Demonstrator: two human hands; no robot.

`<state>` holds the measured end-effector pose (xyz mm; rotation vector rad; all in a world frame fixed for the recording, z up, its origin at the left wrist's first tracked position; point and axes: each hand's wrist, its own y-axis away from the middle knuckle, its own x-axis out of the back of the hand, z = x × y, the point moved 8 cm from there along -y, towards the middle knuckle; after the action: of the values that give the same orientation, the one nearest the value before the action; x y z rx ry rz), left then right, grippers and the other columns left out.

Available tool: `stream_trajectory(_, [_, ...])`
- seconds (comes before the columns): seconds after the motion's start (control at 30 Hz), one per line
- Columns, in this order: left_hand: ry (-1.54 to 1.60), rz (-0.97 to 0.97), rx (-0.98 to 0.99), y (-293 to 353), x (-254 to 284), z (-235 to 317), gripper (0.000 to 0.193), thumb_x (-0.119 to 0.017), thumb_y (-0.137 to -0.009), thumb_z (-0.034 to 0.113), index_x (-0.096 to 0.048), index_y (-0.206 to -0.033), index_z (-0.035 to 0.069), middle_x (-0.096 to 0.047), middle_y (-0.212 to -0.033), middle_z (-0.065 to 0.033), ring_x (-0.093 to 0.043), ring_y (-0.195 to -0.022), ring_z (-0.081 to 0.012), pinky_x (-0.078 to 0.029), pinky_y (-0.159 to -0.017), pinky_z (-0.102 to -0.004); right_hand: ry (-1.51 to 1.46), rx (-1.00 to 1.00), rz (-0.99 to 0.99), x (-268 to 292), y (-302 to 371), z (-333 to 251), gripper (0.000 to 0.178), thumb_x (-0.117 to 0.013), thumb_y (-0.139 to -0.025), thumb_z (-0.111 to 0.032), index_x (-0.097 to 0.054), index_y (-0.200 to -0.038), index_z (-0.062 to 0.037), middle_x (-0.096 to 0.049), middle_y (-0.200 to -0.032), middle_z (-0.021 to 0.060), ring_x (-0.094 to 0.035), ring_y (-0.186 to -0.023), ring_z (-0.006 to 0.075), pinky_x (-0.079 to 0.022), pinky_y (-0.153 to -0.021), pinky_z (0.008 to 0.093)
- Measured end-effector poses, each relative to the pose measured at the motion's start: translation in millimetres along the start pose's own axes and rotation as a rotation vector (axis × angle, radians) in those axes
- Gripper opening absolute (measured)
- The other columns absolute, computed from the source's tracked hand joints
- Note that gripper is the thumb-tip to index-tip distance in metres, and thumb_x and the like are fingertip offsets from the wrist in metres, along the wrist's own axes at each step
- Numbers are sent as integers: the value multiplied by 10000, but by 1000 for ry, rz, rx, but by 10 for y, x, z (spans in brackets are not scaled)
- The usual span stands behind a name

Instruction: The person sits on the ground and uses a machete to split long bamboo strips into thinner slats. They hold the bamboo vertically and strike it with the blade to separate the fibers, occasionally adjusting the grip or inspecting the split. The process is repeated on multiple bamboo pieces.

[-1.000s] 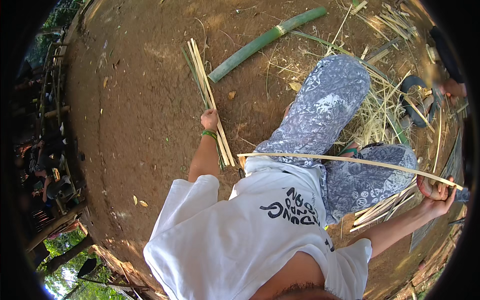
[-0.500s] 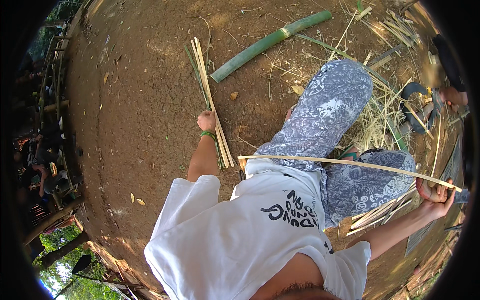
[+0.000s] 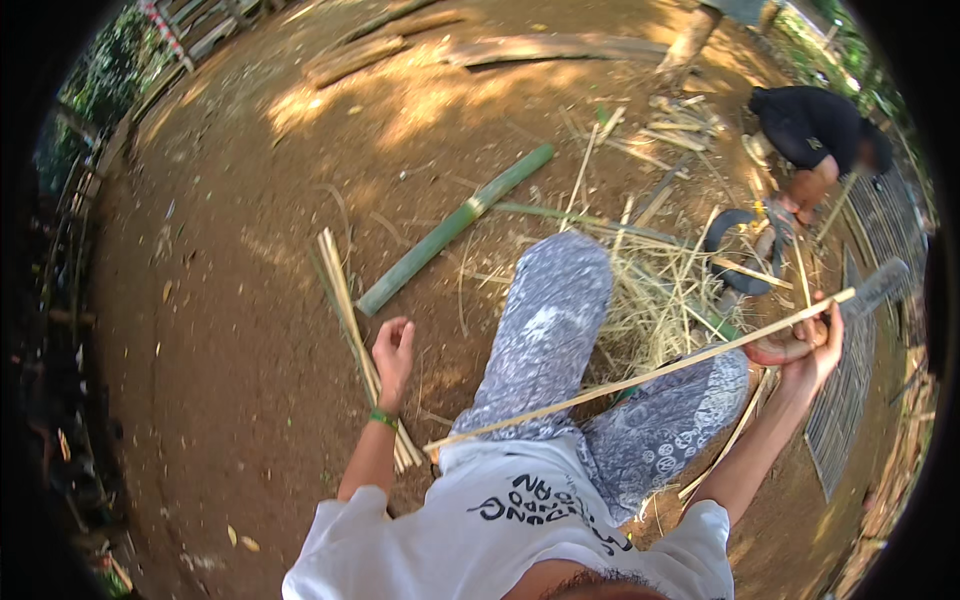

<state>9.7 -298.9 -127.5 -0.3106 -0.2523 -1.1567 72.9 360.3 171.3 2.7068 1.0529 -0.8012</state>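
My right hand [image 3: 822,345] is closed round a machete-like knife, its grey blade [image 3: 882,284] pointing away to the far right. The same hand holds one end of a long pale bamboo strip [image 3: 640,380]. That strip runs slantwise across my thighs, and its other end reaches my left hip. My left hand [image 3: 393,352] is raised over the ground on the left, fingers partly extended and nothing visible in them. Beside it lies a small bundle of split bamboo strips [image 3: 350,325], pale with some green. A green bamboo pole [image 3: 440,240] rests on the soil just beyond.
A heap of pale shavings [image 3: 660,305] lies between and beyond my knees. Another person [image 3: 815,135] in dark clothing crouches at the far right, near a dark curved object [image 3: 728,245]. A slatted mat [image 3: 840,400] lies to my right. Planks [image 3: 560,48] lie at the back.
My left hand has come off the strip bundle, its fist loosening. My right hand still holds knife and strip. The view has tilted up, bringing the crouching person and the planks into sight.
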Motion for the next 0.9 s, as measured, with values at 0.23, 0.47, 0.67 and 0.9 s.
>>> stream_trajectory(0.23, [411,-653,-330,547,-904,2135,514,-693,-898,268,-572,-1286,-47,-658,-1048,-126,-634,-922,-191,-519,-827,-318,-119,-39,-282,-1152,22,28,259,-643,-935,-217,-631,-968,40,-663,-822,78,-455,-482,86,-409,-448,253])
stream_trajectory(0.47, [467,-1169,-24,1262,-1540,2418,360,-538,-1019,195,-501,-1312,-11,-580,-782,-27,-536,-639,-95,-448,-590,-248,5,13,-532,-2173,-176,-272,286,-668,-904,-244,-654,-946,38,-676,-842,88,-474,-507,87,-409,-465,252])
stream_trajectory(0.67, [525,-880,104,1170,-1310,2734,214,-508,-1044,147,-601,-1165,-3,-439,-643,74,-368,-528,-9,-279,-466,-201,87,275,-501,-2668,-473,-937,428,-691,-916,-329,-617,-1054,69,-715,-908,165,-486,-479,70,-421,-432,234])
stream_trajectory(0.9, [307,-642,-81,1040,-1084,2626,228,-503,-1049,174,-620,-1182,29,-465,-672,65,-416,-584,-26,-339,-514,-221,163,186,-556,-2485,-237,333,376,-694,-930,-277,-657,-1110,51,-693,-873,107,-485,-450,63,-390,-397,218])
